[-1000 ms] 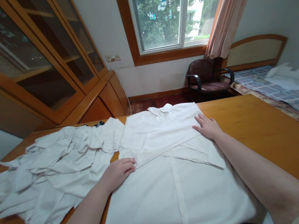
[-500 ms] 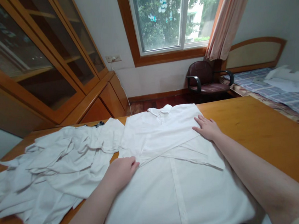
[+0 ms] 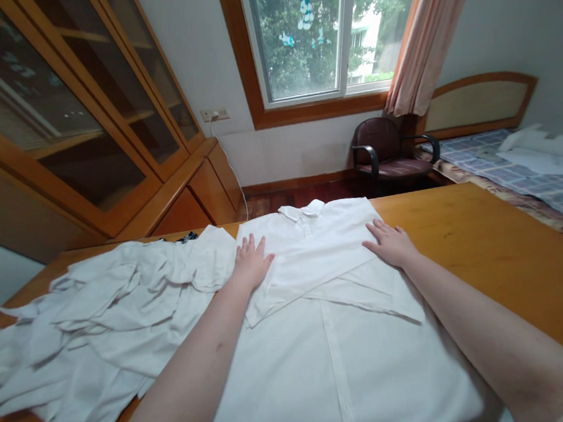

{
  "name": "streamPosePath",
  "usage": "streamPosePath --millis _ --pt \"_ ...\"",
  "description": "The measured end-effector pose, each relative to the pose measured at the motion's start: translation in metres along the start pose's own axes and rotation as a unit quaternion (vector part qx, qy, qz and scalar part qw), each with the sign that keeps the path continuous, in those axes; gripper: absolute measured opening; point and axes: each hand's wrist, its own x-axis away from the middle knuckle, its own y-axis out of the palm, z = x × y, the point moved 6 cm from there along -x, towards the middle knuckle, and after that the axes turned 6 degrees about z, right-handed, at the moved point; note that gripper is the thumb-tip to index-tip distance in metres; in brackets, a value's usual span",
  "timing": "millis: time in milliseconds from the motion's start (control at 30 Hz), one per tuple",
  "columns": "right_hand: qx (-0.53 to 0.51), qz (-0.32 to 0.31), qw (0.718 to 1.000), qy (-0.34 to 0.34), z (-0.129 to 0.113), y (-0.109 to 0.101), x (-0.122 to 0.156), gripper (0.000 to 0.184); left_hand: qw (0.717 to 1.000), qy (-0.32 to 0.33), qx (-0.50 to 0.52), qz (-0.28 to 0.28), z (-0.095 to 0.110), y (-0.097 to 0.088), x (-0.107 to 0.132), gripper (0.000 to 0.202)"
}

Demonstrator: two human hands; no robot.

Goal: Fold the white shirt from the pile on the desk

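A white shirt (image 3: 296,350) lies spread on the wooden table, button placket up and collar at the far edge. Both its sleeves are folded inward across the chest. My left hand (image 3: 253,262) rests flat on the shirt's left shoulder side, fingers spread. On the opposite side, my right hand (image 3: 390,242) lies flat with fingers apart, touching the folded sleeve near the shoulder. The shirt's lower end runs out of view at the bottom.
A heap of crumpled white shirts (image 3: 121,308) covers the left part of the wooden table (image 3: 499,268). Beyond the table are an armchair (image 3: 383,150), a bed (image 3: 532,158) and a glass-door cabinet (image 3: 118,141).
My left hand has moved from the folded sleeve's lower part up towards the shoulder and spread its fingers, letting the sleeve go. The sleeve's end now lies further in. My right hand stays put.
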Motion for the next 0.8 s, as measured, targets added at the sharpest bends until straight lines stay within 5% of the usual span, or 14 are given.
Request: streamPosePath --millis 133,300,400,500,600,800 --pt "0.001 0.002 1.000 0.000 0.000 -0.001 0.000 0.070 0.996 -0.081 0.001 -0.031 -0.034 0.018 -0.021 0.085" --pt "0.000 0.003 1.000 0.001 0.001 0.001 0.001 0.070 0.985 -0.129 -0.009 -0.117 -0.050 0.022 -0.033 0.106" --pt "-0.002 0.004 1.000 0.001 0.001 0.003 0.000 0.070 0.984 -0.156 -0.032 -0.075 -0.046 0.014 -0.043 0.089" --pt "0.000 -0.002 1.000 0.001 0.001 0.004 -0.001 0.070 0.993 -0.113 -0.042 -0.010 -0.032 0.013 -0.050 0.073" --pt "0.005 -0.006 1.000 0.005 0.002 0.005 -0.002 0.070 0.997 -0.064 -0.042 -0.007 -0.022 0.023 -0.051 0.070" --pt "0.004 0.004 0.999 0.035 0.004 0.004 -0.002 0.078 0.997 -0.066 -0.046 0.006 -0.025 0.028 -0.049 0.073"
